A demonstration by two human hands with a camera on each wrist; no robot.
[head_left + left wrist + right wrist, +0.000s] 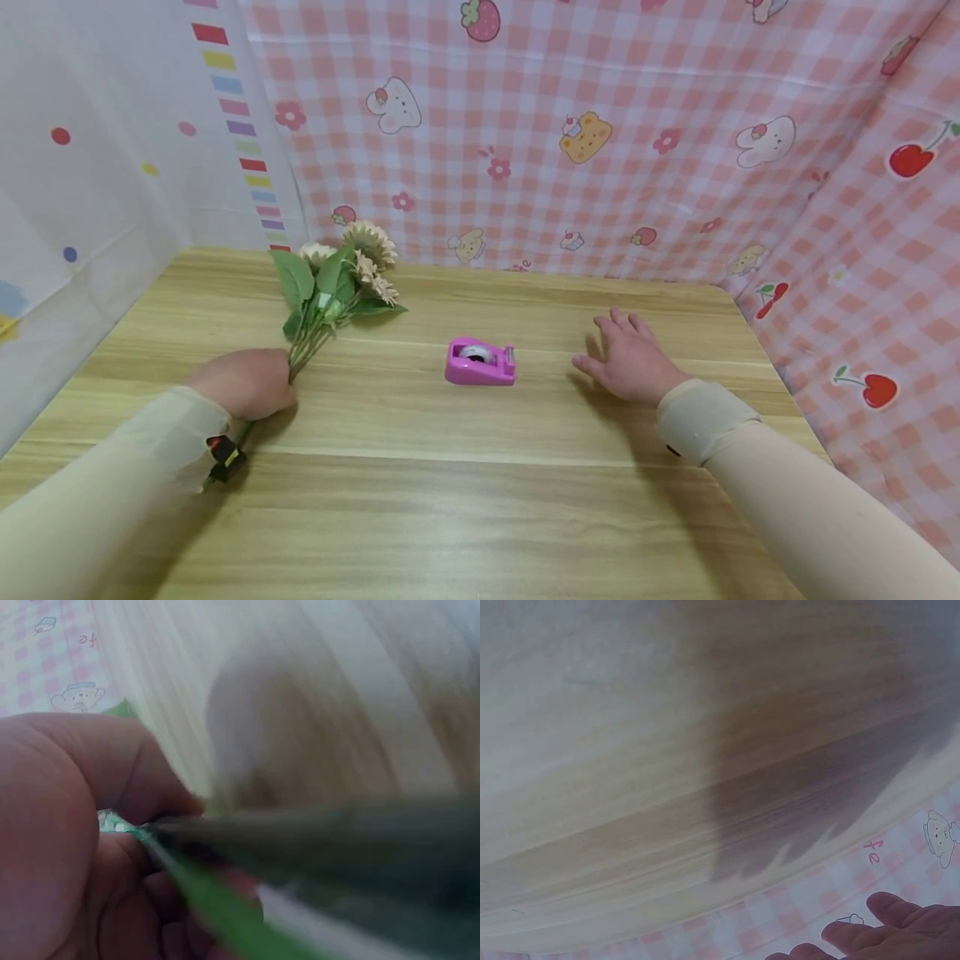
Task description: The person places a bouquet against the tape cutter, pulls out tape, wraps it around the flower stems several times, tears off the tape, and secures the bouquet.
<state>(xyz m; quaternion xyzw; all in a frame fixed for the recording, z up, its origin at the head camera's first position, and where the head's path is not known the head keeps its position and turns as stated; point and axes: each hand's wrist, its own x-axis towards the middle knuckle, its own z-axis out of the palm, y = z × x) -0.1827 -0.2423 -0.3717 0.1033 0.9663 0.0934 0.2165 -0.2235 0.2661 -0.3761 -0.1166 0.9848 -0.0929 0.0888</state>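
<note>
My left hand [247, 383] grips a bunch of flowers [330, 283] by its stems, on the left of the table. The bunch has pale cream blossoms and green leaves at its far end. In the left wrist view the stems [337, 855] run blurred past the curled fingers of the left hand [112, 765]. On the right, my right hand [633, 358] is spread over the table with nothing in it. Only its fingertips show low in the right wrist view. A pink tape dispenser [480, 362] with a roll of tape stands between the two hands, touched by neither.
The wooden table [465, 517] carries the flowers and the dispenser. A pink checked cloth [525, 167] with cartoon prints hangs behind it and along the right side. White cloth [97, 183] with coloured dots hangs on the left.
</note>
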